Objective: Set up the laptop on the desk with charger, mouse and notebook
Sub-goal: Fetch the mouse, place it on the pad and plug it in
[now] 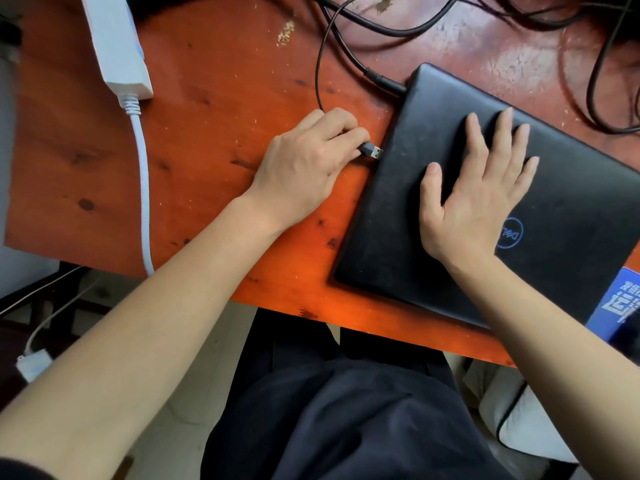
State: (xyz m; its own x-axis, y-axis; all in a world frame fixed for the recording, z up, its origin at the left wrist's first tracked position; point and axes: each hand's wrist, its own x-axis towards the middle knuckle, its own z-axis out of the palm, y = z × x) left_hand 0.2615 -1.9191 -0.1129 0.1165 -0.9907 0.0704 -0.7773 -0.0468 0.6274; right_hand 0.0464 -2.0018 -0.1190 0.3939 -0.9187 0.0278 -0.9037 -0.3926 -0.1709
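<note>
Dusty black laptop, lid closed, right grip flat on it, left grip pinching USB plug, perhaps touching laptop's side

I see an orange wooden desk carrying 1 closed black laptop, askew on the right, with a blue booklet at its near right corner. At far left lies 1 white power strip, its white cord running off the near edge. Black cables tangle along the back, 1 ending in a USB plug.
</note>
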